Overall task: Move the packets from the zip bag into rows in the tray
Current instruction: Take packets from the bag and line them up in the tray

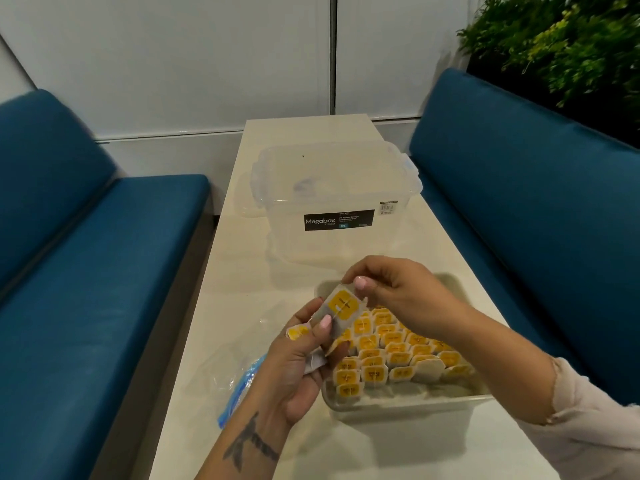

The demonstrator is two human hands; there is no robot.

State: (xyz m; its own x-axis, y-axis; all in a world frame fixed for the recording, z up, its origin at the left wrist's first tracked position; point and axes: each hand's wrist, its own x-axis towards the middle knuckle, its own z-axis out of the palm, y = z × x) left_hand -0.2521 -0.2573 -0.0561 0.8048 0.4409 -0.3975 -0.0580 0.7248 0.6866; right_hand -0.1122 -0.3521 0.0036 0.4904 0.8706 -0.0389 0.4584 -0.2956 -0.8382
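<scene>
— What's in your hands?

— My left hand [298, 365] grips a few packets [300, 332]. My right hand [391, 289] pinches the top corner of one packet [341, 306], above the tray's [408, 403] eleven o'clock corner.

— And the rest?

— Rows of packets fill the tray. The zip bag [239, 386] lies at nine o'clock from it; the clear box [332, 199] stands at twelve.
</scene>
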